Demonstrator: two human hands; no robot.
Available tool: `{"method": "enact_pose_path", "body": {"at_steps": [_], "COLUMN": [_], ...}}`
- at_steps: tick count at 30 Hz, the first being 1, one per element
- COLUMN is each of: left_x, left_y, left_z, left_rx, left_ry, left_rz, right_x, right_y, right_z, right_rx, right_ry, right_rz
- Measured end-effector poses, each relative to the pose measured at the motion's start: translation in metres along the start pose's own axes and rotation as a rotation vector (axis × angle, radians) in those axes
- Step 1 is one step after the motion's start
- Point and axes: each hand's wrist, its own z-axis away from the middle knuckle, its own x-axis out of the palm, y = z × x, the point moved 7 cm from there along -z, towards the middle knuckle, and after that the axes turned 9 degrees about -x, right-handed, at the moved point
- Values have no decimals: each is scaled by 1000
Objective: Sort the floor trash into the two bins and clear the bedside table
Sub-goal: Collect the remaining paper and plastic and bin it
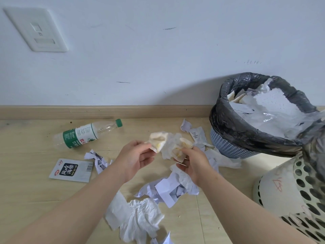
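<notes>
Both my hands hold one crumpled, yellow-stained tissue [168, 143] above the floor. My left hand [136, 158] pinches its left end, and my right hand [192, 163] grips its right end. Below them lie torn paper scraps [164, 190] and a white tissue [140, 215]. An empty plastic bottle with a green label and cap [86, 134] lies on its side near the skirting board. A flat white snack packet [71, 169] lies left of my hands. The blue basket bin with a black liner [226, 120], holding paper and tissue, stands at the right.
A second, cream perforated bin [288, 187] stands at the lower right, nearest me. More paper scraps [196, 133] lie against the blue bin's foot. The white wall and wooden skirting board [105, 111] close off the back. A wall socket plate [36, 29] is at upper left.
</notes>
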Motion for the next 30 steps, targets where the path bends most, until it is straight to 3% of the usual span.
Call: {"method": "enact_pose_path", "body": {"at_steps": [4,9,14,18,20,22,26,30], "left_x": [16,23,32,36,38,42,50,55], "left_y": [-6,5,9,10,10,9,4,3], "left_z": [5,11,18,16,13,12,11,10], "left_rx": [72,194,215,174,155,132,115,112], "left_ry": [21,101,87,94,108,105,87,80], "left_rz": [-326,-529,-564,-476,-430,-396,-381,-368], "right_x": [30,39,27,-3,-20,-43,-57,-56], "right_y": [-2,-7,-33,-100,-138,-165,-177,-170], "right_z": [13,15,17,14,18,19,15,15], "right_rx": [18,-36,-218,-550,-664,-629,-460,-432], "right_ry": [-239,-321,-142,189,341,428,297,195], "right_rz": [5,19,246,527,437,140,-283,-277]}}
